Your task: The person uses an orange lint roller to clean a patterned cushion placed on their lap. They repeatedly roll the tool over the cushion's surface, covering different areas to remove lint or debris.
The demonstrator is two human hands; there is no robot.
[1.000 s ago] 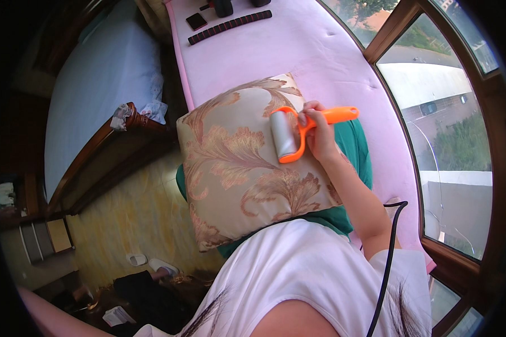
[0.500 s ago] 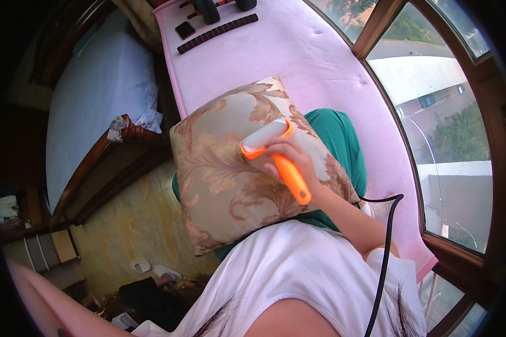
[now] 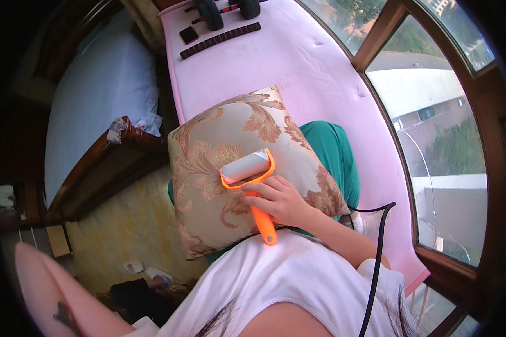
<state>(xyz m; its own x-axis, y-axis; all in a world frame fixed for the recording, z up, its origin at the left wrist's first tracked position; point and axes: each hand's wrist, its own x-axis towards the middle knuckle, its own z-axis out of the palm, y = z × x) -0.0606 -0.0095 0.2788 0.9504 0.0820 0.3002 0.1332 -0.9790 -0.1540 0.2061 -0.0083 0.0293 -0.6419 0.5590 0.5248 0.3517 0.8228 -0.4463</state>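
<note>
A lint roller [image 3: 246, 168] with a pale roll and an orange frame and handle is in my right hand [image 3: 281, 201]. My fingers close round the upper handle, just below the frame. The roll lies over the middle of a square cushion [image 3: 208, 216], beige with a brown leaf pattern; whether it presses on the fabric I cannot tell. The cushion rests on my lap, over green trousers [image 3: 334, 163]. The handle's end points back toward my white shirt [image 3: 298, 269]. Only my bent left arm shows at the lower left; its hand is out of view.
I sit on a pink padded surface [image 3: 298, 67] beside a window [image 3: 427, 140]. At its far end are dumbbells [image 3: 211, 16], a ribbed black bar [image 3: 220, 40] and a small dark square [image 3: 189, 36]. A bed [image 3: 98, 101] stands left. A black cable [image 3: 379, 253] runs by my right arm.
My right hand has drawn the lint roller nearer to my body and a little left across the cushion. My left elbow has risen further into view.
</note>
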